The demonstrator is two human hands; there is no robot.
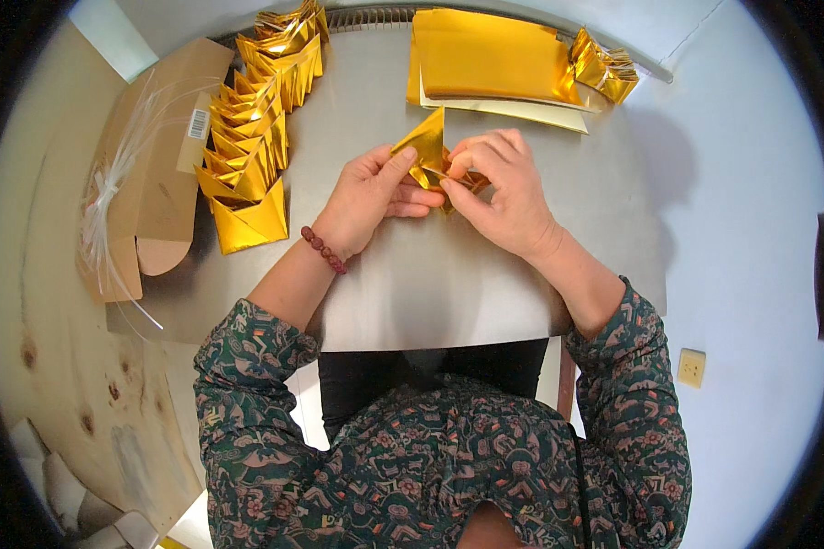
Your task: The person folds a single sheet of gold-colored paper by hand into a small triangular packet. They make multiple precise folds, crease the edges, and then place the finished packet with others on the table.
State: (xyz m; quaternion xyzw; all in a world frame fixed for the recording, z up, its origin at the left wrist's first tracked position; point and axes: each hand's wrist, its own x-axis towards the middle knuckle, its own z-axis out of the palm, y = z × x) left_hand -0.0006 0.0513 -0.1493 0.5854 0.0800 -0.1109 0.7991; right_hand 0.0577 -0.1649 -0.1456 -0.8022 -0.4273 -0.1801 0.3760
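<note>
A partly folded piece of gold foil paper is raised over the metal tabletop between my hands. My left hand grips its left side, thumb on the front and fingers beneath. At the right side, my right hand pinches an edge or fold between thumb and fingertips. One pointed flap stands up above the left thumb. The right fingers hide part of the paper, so its full shape cannot be made out. To the left of my hands runs a long row of nested folded gold papers.
Flat gold foil sheets with pale backs are stacked at the back right. Beside them sits a small bundle of folded gold pieces. A cardboard box with tied clear plastic strips occupies the left edge of the metal table.
</note>
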